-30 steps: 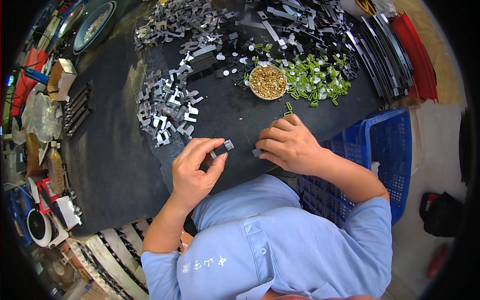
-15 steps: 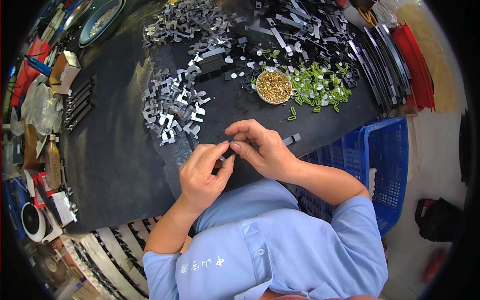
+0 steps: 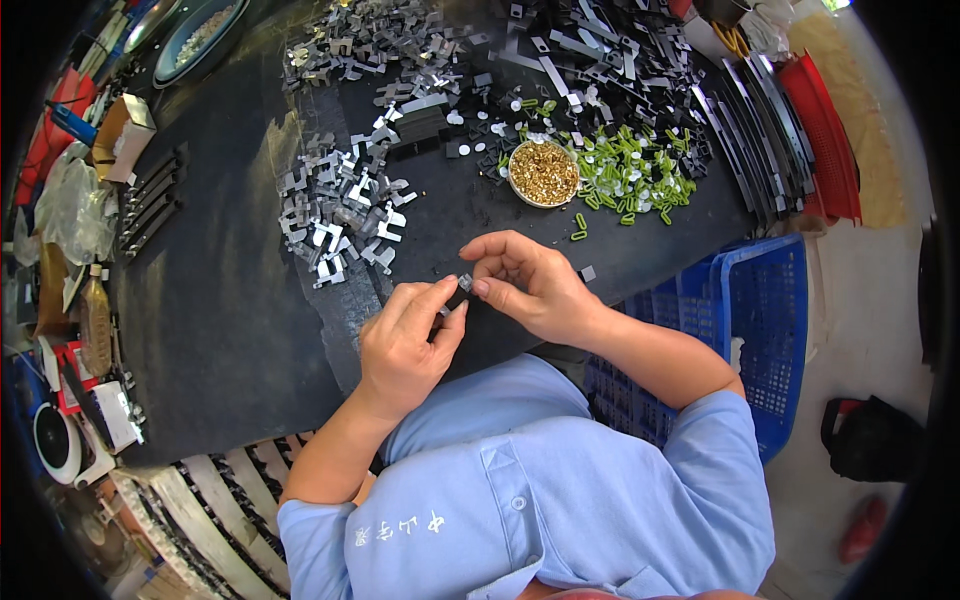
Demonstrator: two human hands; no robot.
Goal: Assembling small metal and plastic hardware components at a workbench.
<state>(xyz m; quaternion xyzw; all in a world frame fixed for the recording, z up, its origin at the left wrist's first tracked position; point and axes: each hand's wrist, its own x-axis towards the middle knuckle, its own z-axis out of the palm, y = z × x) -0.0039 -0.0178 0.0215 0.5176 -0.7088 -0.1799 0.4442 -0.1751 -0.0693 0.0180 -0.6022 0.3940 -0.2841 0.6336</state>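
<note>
My left hand pinches a small dark bracket-like part between thumb and fingers, above the near side of the table. At its upper end shows a small shiny metal piece. My right hand is closed at the thumb and forefinger, touching this metal piece from the right; its other fingers are curled. Most of the dark part is hidden by my left fingers. Beyond the hands lie a pile of silvery metal clips, a round dish of gold-coloured small fittings and scattered green loop-shaped pieces.
A flat metal piece lies just beyond my right wrist. Dark metal strips heap at the far side. A blue plastic basket stands at the right edge, below a red basket. Dark bars and a bottle are at the left.
My right hand has drawn slightly up and away from the left fingertips, and the small metal piece between them now shows. The left hand has barely moved.
</note>
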